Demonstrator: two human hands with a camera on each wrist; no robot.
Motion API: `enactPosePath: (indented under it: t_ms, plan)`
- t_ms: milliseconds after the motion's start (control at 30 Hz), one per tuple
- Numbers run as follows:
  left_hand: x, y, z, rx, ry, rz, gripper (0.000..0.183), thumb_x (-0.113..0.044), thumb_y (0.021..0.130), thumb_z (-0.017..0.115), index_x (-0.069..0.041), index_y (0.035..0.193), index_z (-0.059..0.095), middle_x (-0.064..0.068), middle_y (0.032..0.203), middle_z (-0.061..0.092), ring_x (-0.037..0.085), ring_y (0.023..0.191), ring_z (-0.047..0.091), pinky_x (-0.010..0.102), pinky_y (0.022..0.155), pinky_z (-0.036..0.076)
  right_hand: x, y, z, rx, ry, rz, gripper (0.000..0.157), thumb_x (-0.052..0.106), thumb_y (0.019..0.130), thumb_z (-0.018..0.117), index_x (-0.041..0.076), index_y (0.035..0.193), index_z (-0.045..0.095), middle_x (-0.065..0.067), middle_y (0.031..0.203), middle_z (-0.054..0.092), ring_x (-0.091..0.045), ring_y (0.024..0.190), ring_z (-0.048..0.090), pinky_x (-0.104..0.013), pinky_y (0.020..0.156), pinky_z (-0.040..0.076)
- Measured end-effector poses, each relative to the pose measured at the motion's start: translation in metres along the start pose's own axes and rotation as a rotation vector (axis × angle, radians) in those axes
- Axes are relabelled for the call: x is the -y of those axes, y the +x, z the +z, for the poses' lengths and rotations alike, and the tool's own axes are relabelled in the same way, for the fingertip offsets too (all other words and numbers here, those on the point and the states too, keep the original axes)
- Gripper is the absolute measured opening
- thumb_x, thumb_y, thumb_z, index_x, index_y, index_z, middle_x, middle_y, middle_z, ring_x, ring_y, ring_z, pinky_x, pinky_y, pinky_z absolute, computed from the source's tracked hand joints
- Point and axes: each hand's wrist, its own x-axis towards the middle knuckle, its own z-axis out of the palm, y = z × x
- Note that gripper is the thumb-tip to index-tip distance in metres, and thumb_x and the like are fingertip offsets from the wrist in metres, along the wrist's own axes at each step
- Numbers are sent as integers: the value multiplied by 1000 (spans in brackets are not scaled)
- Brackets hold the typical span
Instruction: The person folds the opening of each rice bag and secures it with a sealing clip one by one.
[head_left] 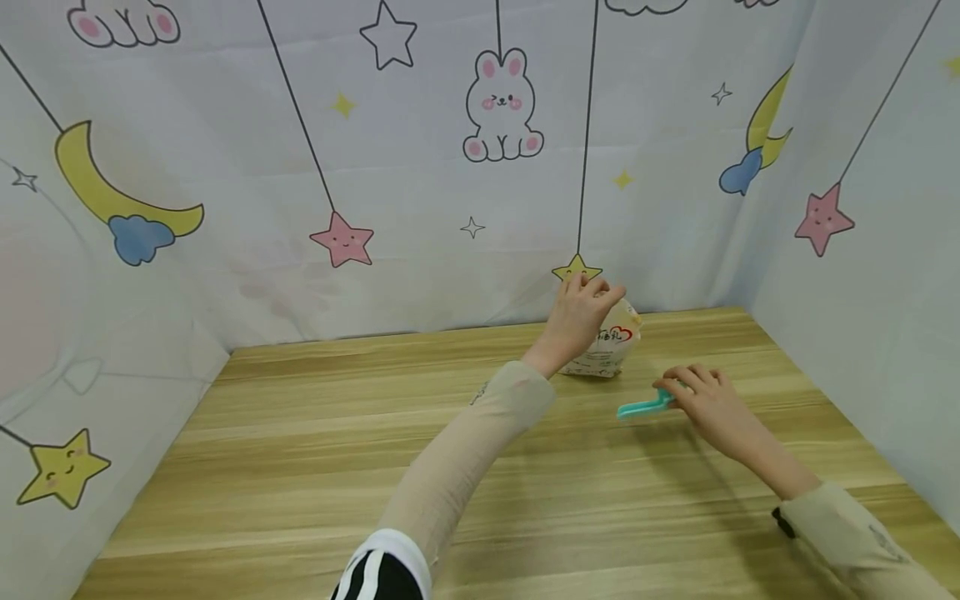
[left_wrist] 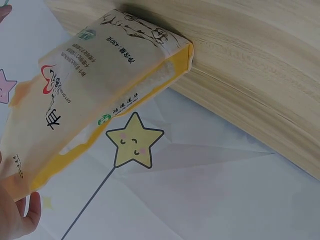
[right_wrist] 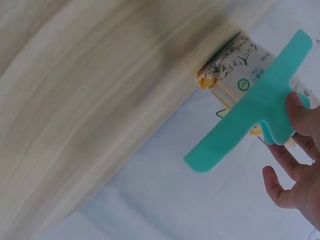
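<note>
A cream and yellow food bag point(head_left: 606, 357) with printed writing and a red heart stands near the back of the table. My left hand point(head_left: 573, 323) grips its top edge; the left wrist view shows finger and thumb at the upper end of the bag point(left_wrist: 85, 95). To the right and nearer, my right hand point(head_left: 712, 412) holds a teal bag clip point(head_left: 641, 408) by its handle, above the table. In the right wrist view the long flat bar of the clip point(right_wrist: 240, 117) overlaps the bag point(right_wrist: 240, 65), thumb on one side of the handle and fingers on the other.
The wood-grain table point(head_left: 315, 450) meets a white cloth backdrop point(head_left: 420, 283) printed with stars, moons and rabbits just behind the bag. More cloth point(head_left: 862, 333) borders the table on the right side.
</note>
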Motion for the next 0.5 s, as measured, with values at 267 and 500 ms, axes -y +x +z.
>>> enactPosePath:
  t_ms: [267, 500]
  plan:
    - [1, 0, -2, 6, 10, 11, 27, -13, 92, 47, -25, 115, 53, -4, 106, 58, 20, 99, 49, 30, 85, 42, -6, 6, 0, -73, 38, 34, 19, 13, 86, 54, 6, 103, 58, -11, 101, 55, -29, 89, 49, -44, 65, 35]
    - [2, 1, 0, -13, -17, 13, 26, -13, 93, 46, -25, 114, 55, -5, 104, 59, 19, 97, 50, 30, 85, 42, -11, 13, 0, -184, 96, 71, 21, 5, 78, 61, 3, 98, 59, -15, 96, 55, -33, 86, 52, -45, 61, 38]
